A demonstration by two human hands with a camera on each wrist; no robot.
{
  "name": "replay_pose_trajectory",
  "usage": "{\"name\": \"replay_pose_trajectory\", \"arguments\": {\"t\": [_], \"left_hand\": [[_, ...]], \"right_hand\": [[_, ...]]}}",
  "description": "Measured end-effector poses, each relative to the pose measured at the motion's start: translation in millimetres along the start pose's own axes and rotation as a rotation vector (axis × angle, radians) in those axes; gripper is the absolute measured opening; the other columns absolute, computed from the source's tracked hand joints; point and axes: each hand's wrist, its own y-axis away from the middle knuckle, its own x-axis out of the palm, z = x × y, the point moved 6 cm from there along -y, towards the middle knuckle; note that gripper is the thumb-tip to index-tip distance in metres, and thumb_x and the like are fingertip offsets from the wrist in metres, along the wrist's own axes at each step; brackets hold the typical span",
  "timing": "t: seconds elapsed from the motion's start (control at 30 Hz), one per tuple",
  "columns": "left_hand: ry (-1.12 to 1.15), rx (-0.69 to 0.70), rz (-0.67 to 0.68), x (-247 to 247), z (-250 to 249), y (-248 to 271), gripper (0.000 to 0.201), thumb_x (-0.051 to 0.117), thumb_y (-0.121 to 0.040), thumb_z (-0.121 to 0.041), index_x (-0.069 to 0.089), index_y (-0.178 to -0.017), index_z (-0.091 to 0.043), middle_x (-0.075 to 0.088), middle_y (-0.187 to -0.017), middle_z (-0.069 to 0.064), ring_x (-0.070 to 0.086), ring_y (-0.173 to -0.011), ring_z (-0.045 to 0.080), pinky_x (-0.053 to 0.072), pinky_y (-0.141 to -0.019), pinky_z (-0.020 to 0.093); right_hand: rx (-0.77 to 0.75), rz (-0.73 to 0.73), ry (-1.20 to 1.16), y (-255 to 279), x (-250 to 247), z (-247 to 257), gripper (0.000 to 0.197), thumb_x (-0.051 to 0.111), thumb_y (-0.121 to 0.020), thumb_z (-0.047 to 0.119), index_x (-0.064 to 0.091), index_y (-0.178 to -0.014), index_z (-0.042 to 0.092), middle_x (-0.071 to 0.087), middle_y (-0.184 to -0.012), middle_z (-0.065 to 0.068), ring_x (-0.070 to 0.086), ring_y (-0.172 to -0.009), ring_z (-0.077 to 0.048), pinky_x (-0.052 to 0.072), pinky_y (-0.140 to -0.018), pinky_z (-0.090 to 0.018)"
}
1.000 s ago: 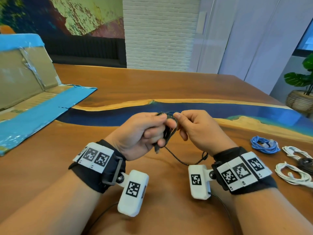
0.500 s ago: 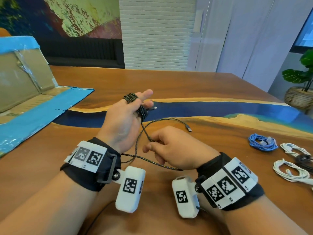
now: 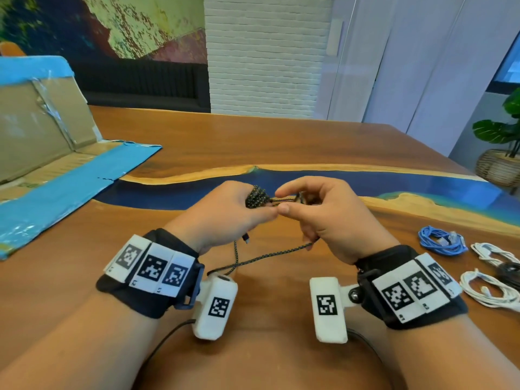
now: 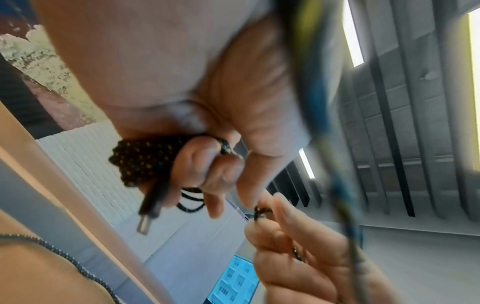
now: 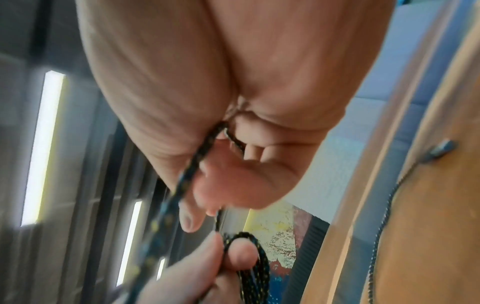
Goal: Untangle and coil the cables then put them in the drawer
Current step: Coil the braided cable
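Observation:
A black braided cable [image 3: 255, 197] with yellow flecks is partly wound into a small coil round the fingers of my left hand [image 3: 247, 213], which grips it above the wooden table [image 3: 253, 142]. My right hand [image 3: 281, 200] pinches the loose strand right beside the coil. The tail [image 3: 270, 253] hangs below both hands, and a plug [image 3: 246, 238] dangles under the left palm. In the left wrist view the coil [image 4: 140, 162] sits on curled fingers with the plug [image 4: 148, 214] beneath it. In the right wrist view the strand [image 5: 207, 148] runs through curled fingers. No drawer is in view.
A coiled blue cable [image 3: 441, 243], two white cable bundles [image 3: 495, 254] [image 3: 489, 288] and a dark item [image 3: 509, 270] lie at the table's right edge. An opened cardboard box [image 3: 42, 142] with blue tape stands at the left. A potted plant [image 3: 501, 164] stands beyond the table.
The right hand has risen from low near the table up to the coil. The left hand has come down and curled again, so both hands meet at the cable.

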Motion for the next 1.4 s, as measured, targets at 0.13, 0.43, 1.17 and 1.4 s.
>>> {"name": "replay_pose_trajectory", "arguments": {"t": [0.13, 0.43, 1.17, 1.4], "left_hand": [[0.005, -0.012, -0.191, -21.0, 9.9, -5.9, 0.043, 0.067, -0.098, -0.037, 0.055, -0.079, -0.001, 0.051, -0.068, 0.012, 0.052, -0.062, 0.027, 0.053, -0.058, 0.041], [-0.127, -0.023, -0.393, -36.1, 14.5, -5.3, 0.044, 0.064, -0.099, -0.041, 0.047, -0.076, -0.008, 0.044, -0.067, 0.014, 0.041, -0.058, 0.025, 0.032, -0.055, 0.036], [0.519, -0.059, -0.516, -52.6, 23.8, -2.2, 0.025, 0.061, -0.096, -0.01, 0.055, -0.072, -0.006, 0.03, -0.044, -0.007, 0.029, -0.039, 0.012, 0.044, -0.068, 0.042], [0.509, -0.092, -0.6, -60.8, 30.8, -2.7, 0.021, 0.063, -0.091, -0.009, 0.056, -0.071, -0.007, 0.033, -0.043, -0.008, 0.032, -0.038, 0.011, 0.044, -0.067, 0.039]], "right_hand": [[0.06, -0.027, -0.202, -5.5, -9.1, -13.3, 0.017, 0.061, -0.098, 0.001, 0.071, -0.111, 0.007, 0.028, -0.064, -0.008, 0.023, -0.036, -0.012, 0.025, -0.04, -0.021], [0.096, -0.115, 0.242, -8.1, -32.9, -21.1, 0.016, 0.07, -0.095, 0.028, 0.078, -0.085, 0.018, 0.067, -0.067, -0.002, 0.044, -0.04, -0.003, 0.034, -0.042, -0.017], [0.065, -0.533, 0.278, -12.9, -87.3, -24.6, 0.021, 0.048, -0.106, 0.024, 0.067, -0.104, 0.032, 0.07, -0.111, 0.005, 0.063, -0.102, -0.013, 0.049, -0.084, -0.031], [0.165, -0.794, -0.432, 3.7, -134.8, -39.7, 0.016, 0.055, -0.101, 0.021, 0.068, -0.108, 0.025, 0.07, -0.089, 0.001, 0.062, -0.065, -0.013, 0.047, -0.057, -0.026]]}}
